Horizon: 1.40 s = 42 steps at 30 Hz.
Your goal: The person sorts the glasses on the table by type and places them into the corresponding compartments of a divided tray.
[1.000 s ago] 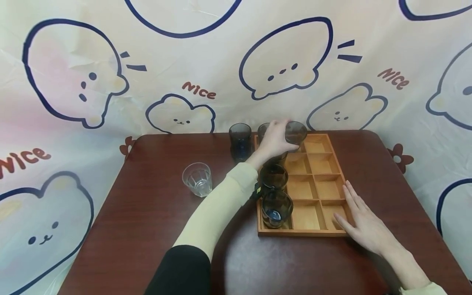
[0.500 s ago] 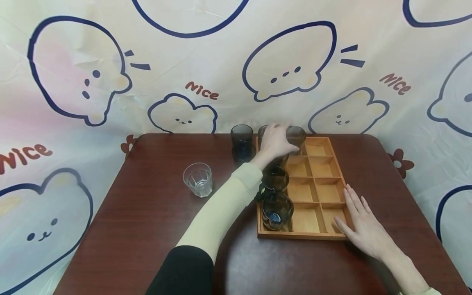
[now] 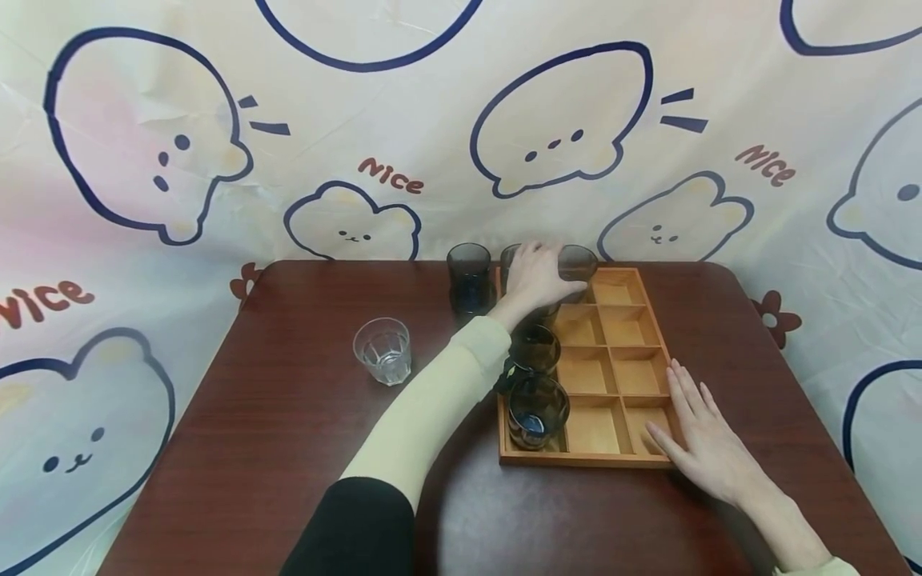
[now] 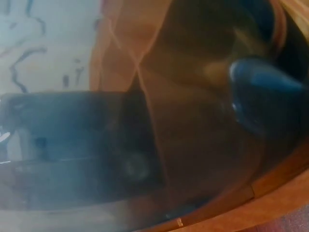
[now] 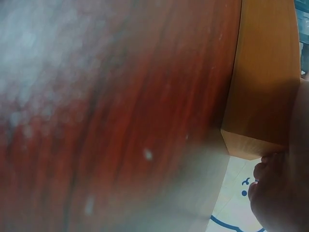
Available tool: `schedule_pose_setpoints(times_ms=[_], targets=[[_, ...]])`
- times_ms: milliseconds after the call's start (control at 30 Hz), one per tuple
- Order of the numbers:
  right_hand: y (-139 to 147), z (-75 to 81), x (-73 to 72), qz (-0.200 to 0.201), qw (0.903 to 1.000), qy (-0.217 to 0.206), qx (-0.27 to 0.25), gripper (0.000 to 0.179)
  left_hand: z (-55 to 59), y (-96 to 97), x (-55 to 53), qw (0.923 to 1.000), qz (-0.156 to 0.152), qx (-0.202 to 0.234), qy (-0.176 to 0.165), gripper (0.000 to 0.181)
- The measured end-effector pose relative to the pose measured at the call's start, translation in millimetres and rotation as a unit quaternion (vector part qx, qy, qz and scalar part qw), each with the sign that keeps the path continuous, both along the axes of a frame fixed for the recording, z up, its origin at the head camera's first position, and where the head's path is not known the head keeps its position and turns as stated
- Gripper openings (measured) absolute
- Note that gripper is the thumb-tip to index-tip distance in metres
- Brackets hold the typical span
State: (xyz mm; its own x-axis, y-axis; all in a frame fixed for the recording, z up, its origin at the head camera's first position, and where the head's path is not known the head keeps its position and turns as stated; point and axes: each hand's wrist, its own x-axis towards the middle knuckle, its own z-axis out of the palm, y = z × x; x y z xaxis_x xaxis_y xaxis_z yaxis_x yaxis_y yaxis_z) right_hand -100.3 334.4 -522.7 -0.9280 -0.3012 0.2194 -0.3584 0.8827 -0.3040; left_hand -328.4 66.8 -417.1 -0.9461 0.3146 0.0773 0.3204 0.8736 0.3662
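At the far end of the wooden compartment tray (image 3: 584, 459), my left hand (image 3: 535, 278) grips a smoky dark glass (image 3: 579, 264), its thumb on the near side. That glass stands over the far row, right of the left column; its base is hidden. Smoky glass (image 4: 193, 121) fills the left wrist view, with wood showing through. More dark glasses stand along the left column, including a near one (image 3: 537, 412) and one behind it (image 3: 535, 349). My right hand (image 3: 713, 444) rests with straight fingers along the tray's right edge, thumb over the near right compartment.
Left of the tray, a dark glass (image 3: 470, 280) stands at the back of the brown table (image 3: 288, 448). A clear glass (image 3: 384, 352) is closer, beside my left forearm. Behind the table hangs a printed cloth (image 3: 439, 120).
The head view has shifted slightly. My left hand stays on the dark glass, which sits a touch lower against the tray's far edge. The right hand keeps its place.
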Motion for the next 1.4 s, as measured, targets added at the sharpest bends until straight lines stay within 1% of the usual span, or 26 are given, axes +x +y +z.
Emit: schedule_pose_setpoints(times_ms=[200, 367, 433, 500, 533, 567, 633, 667, 733, 767, 833, 1000, 1100, 1233, 1300, 1400], targets=[[-1, 0.1, 3.3, -0.002, 1.0000, -0.009, -0.001, 0.098, -1.5, -0.4, 1.2, 1.0000, -0.002, -0.003, -0.006, 0.087], [-1, 2.4, 1.5, -0.001, 0.9998, -0.018, -0.003, 0.098, -0.8, -2.5, -3.8, 0.9995, -0.018, -0.026, 0.002, 0.085], [-1, 3.4, -0.5, -0.002, 0.9998, -0.019, -0.003, 0.098, 0.2, -4.0, -7.0, 0.9992, -0.028, -0.026, 0.006, 0.084], [-1, 3.8, -2.3, -0.004, 0.9998, -0.021, -0.004, 0.098, 1.3, -6.4, -9.7, 0.9992, -0.040, -0.004, 0.006, 0.080], [-1, 3.8, -2.8, -0.005, 0.9997, -0.024, -0.005, 0.098, 2.0, -8.1, -10.5, 0.9988, -0.045, 0.019, 0.000, 0.078], [-2, 3.7, -3.0, -0.006, 0.9996, -0.027, -0.008, 0.097, 3.1, -10.4, -10.8, 0.9973, -0.051, 0.051, -0.014, 0.076], [-2, 3.1, -2.8, -0.007, 0.9994, -0.031, -0.011, 0.097, 6.3, -16.2, -10.1, 0.9911, -0.062, 0.112, -0.037, 0.072], [-2, 2.9, -2.4, -0.008, 0.9994, -0.033, -0.012, 0.097, 8.8, -19.8, -8.9, 0.9866, -0.067, 0.141, -0.046, 0.071], [-2, 2.6, -1.6, -0.009, 0.9992, -0.036, -0.014, 0.097, 15.4, -29.0, -4.1, 0.9771, -0.072, 0.189, -0.066, 0.070], [-2, 2.8, -1.3, -0.009, 0.9992, -0.036, -0.015, 0.097, 18.4, -34.1, -1.0, 0.9730, -0.074, 0.207, -0.070, 0.070], [-2, 3.5, -0.8, -0.009, 0.9991, -0.038, -0.014, 0.097, 23.2, -45.0, 5.7, 0.9693, -0.077, 0.225, -0.062, 0.071], [-1, 8.8, -2.2, -0.012, 0.9987, -0.048, -0.013, 0.097, 26.9, -75.2, 23.8, 0.9594, -0.079, 0.270, -0.026, 0.071], [-1, 11.4, -2.8, -0.013, 0.9984, -0.053, -0.013, 0.097, 26.6, -94.1, 37.6, 0.9554, -0.073, 0.286, -0.015, 0.070], [-1, 13.7, -2.8, -0.011, 0.9986, -0.050, -0.010, 0.097, 23.4, -115.3, 56.5, 0.9512, -0.049, 0.304, -0.012, 0.072], [-1, 15.1, -3.1, -0.010, 0.9988, -0.048, -0.007, 0.097, 20.4, -122.9, 64.4, 0.9492, -0.036, 0.312, -0.011, 0.072], [-1, 18.0, -3.8, -0.011, 0.9987, -0.049, -0.004, 0.096, 13.8, -130.9, 73.4, 0.9463, -0.021, 0.323, -0.006, 0.073]])
